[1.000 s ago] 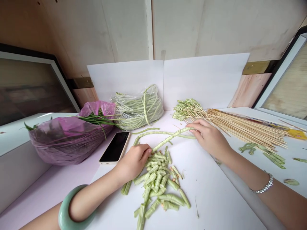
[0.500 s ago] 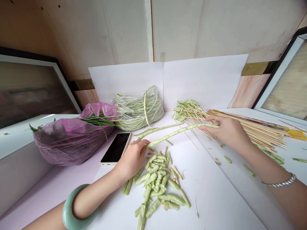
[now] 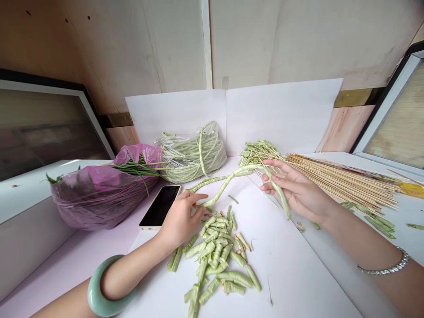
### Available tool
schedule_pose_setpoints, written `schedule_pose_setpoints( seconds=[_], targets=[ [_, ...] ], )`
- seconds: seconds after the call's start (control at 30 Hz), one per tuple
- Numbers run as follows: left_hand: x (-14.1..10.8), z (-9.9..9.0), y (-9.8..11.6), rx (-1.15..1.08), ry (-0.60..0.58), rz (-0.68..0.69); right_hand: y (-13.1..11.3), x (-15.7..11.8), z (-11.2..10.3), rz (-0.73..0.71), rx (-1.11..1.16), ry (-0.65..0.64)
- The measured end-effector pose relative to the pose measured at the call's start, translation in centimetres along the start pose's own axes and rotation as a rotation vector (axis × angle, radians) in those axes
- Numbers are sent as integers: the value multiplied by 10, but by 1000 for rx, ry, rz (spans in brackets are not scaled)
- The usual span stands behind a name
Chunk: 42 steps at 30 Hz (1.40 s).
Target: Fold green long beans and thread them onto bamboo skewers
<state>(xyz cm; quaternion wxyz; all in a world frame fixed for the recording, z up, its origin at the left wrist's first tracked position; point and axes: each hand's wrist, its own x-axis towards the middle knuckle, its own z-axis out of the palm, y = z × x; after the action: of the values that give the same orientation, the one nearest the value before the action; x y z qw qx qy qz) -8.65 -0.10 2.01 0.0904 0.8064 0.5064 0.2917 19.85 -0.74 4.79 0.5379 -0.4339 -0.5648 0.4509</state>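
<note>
A long green bean [image 3: 228, 180] stretches between my two hands, arched upward and bent over toward the right. Its left end lies between the thumb and index finger of my left hand [image 3: 182, 216], whose index finger is stretched out; the exact contact is partly hidden. My right hand [image 3: 294, 187] has its fingers around the bean near the bend, and the right end hangs down in front of the palm. Below the bean is a heap of short bean pieces [image 3: 215, 251] on the white surface. Another long bean [image 3: 212, 179] lies just behind.
A clear bag of long beans [image 3: 188, 154] and a purple bag of greens [image 3: 102, 194] stand at the back left, near a phone [image 3: 160, 206]. Wooden skewers [image 3: 341, 181] lie right, beside a pile of skewered beans [image 3: 260, 150]. More bean pieces [image 3: 377, 221] lie right.
The bean was nearly straight and now arches and bends downward at its right end. My right hand has turned palm inward and shifted slightly left. My left index finger has stretched out.
</note>
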Motion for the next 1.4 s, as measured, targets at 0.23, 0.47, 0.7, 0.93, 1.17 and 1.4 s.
schedule_pose_setpoints(
  seconds=[0.23, 0.47, 0.7, 0.93, 1.17, 1.4],
  targets=[
    [-5, 0, 8, -250, -48, -14, 11, -10, 35, -46, 161, -39],
    [-14, -10, 18, -370, -138, 227, 18, -21, 63, -98, 254, -6],
    [-22, -10, 25, -325, -138, 362, 18, -34, 80, -77, 337, 52],
    [-27, -5, 24, -87, 13, 436, 13, -46, 93, 81, 355, -44],
    [-26, -5, 22, -22, -3, 459, 19, -42, 77, -354, -558, 96],
    [-28, -7, 28, -6, -42, 533, 15, -47, 84, -859, -735, -180]
  ],
)
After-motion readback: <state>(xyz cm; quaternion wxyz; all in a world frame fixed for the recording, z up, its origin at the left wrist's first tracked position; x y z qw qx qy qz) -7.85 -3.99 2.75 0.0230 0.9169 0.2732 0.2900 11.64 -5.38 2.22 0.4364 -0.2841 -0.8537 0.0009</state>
